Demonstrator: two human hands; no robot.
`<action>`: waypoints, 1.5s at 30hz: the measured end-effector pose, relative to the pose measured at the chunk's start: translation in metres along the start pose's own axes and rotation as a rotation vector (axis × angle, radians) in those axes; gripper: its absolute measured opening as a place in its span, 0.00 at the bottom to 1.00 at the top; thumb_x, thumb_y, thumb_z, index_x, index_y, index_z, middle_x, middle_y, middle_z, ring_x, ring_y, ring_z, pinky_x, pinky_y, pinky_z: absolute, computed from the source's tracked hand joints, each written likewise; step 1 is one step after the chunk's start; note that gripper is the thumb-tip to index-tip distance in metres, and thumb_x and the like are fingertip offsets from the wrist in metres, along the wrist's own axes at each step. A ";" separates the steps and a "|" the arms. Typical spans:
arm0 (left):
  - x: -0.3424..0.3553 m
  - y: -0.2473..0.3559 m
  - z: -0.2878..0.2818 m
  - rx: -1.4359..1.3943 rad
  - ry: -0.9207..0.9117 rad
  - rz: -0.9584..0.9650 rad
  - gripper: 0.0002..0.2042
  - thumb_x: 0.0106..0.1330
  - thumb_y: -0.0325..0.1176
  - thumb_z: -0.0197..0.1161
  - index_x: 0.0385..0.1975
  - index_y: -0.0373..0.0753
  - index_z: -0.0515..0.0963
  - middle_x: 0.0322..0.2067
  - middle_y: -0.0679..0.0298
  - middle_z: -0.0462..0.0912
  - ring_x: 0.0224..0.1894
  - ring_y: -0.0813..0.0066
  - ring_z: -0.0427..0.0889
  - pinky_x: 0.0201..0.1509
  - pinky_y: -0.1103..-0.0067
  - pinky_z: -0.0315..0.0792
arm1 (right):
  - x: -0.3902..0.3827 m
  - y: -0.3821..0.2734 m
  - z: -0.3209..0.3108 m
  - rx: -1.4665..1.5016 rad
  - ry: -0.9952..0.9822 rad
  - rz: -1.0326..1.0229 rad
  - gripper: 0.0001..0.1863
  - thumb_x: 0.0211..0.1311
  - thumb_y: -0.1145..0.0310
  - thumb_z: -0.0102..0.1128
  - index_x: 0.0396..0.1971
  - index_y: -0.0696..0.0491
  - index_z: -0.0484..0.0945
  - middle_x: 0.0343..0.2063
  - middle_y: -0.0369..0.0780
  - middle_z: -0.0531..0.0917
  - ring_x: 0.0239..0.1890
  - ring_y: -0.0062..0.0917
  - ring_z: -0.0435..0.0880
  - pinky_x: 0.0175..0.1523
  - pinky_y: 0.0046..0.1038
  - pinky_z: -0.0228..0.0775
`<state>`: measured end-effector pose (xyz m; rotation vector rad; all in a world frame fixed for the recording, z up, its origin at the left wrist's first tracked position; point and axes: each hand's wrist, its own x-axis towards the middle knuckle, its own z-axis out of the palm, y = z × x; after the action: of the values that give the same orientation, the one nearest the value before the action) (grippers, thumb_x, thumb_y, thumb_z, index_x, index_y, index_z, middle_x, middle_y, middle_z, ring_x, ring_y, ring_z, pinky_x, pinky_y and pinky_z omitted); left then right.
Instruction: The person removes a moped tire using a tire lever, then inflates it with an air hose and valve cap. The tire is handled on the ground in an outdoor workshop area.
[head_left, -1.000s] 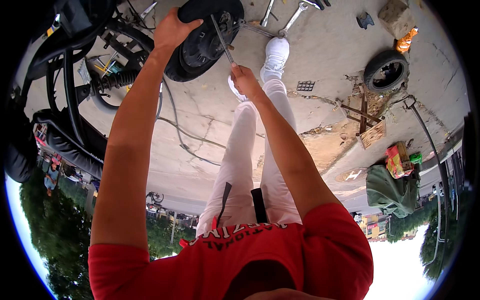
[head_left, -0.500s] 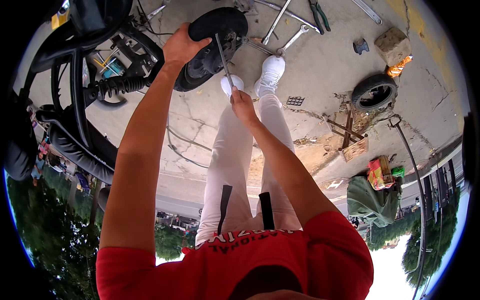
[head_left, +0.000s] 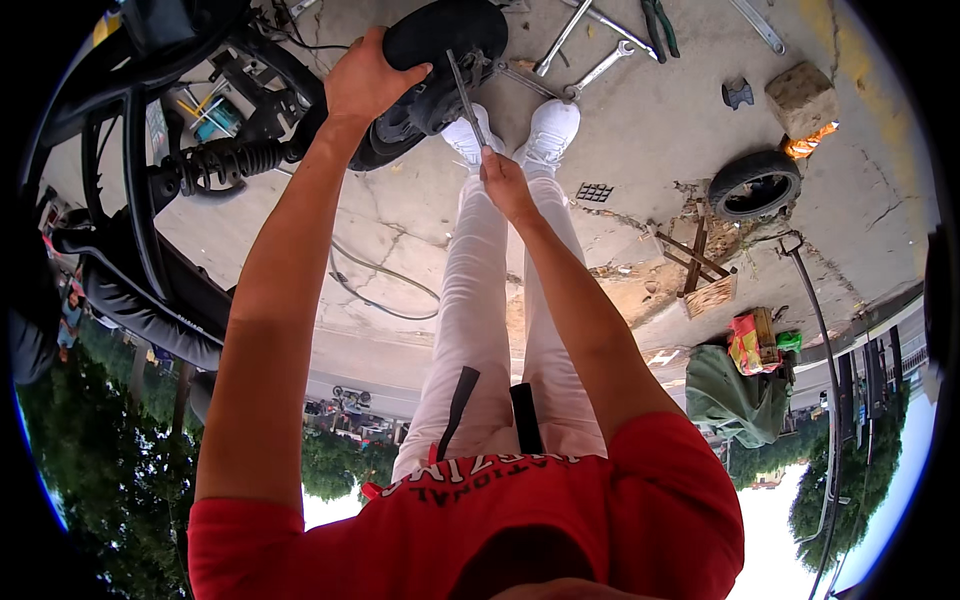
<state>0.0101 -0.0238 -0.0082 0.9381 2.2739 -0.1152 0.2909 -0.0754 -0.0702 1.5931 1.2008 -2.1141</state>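
Observation:
My left hand (head_left: 366, 82) is wrapped over the black tire (head_left: 440, 32) of a scooter wheel, with its thumb lying across the tread. In my right hand (head_left: 507, 184) is the near end of a long, thin metal bar (head_left: 463, 92), held between thumb and fingers. The bar points up and left, its far end overlapping the side of the wheel by the hub (head_left: 436, 110). Whether that end touches the wheel, I cannot tell. The wheel stands just past my white shoes (head_left: 549, 132). Its far edge is cut off by the dark rim of the view.
At left is the black scooter frame with a coil shock absorber (head_left: 225, 165). Wrenches (head_left: 600, 70) and pliers (head_left: 660, 28) lie beyond my feet. To the right are a stone block (head_left: 802, 98), a loose tire (head_left: 753, 183), broken wood (head_left: 694, 262) and a green cover (head_left: 735, 398). A hose (head_left: 385, 268) curves behind my legs.
The view has shifted slightly, and more of my left shoe shows. My right hand and the bar appear a little farther up and right. Both hands keep their holds.

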 end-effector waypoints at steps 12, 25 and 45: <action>-0.029 -0.004 0.002 -0.033 0.021 0.015 0.33 0.44 0.50 0.74 0.50 0.40 0.72 0.40 0.54 0.79 0.43 0.55 0.81 0.43 0.65 0.76 | -0.036 -0.006 -0.020 -0.061 -0.013 0.099 0.30 0.70 0.46 0.45 0.17 0.57 0.71 0.13 0.38 0.71 0.19 0.24 0.69 0.29 0.29 0.63; -0.023 -0.007 0.005 -0.063 0.073 0.066 0.35 0.43 0.51 0.74 0.48 0.36 0.73 0.40 0.54 0.80 0.42 0.55 0.81 0.43 0.67 0.76 | -0.033 0.004 0.121 0.413 0.240 0.076 0.27 0.72 0.50 0.45 0.17 0.56 0.68 0.13 0.33 0.68 0.19 0.18 0.63 0.26 0.25 0.58; -0.027 -0.004 0.006 -0.088 0.056 0.069 0.32 0.45 0.44 0.75 0.49 0.33 0.73 0.39 0.49 0.81 0.41 0.55 0.82 0.46 0.70 0.75 | -0.009 0.009 0.150 0.593 0.166 -0.009 0.27 0.72 0.47 0.42 0.16 0.51 0.65 0.11 0.30 0.65 0.13 0.13 0.61 0.18 0.19 0.52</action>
<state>0.0244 -0.0444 0.0029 0.9835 2.2748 0.0410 0.1966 -0.1922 -0.0557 2.0261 0.6375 -2.5382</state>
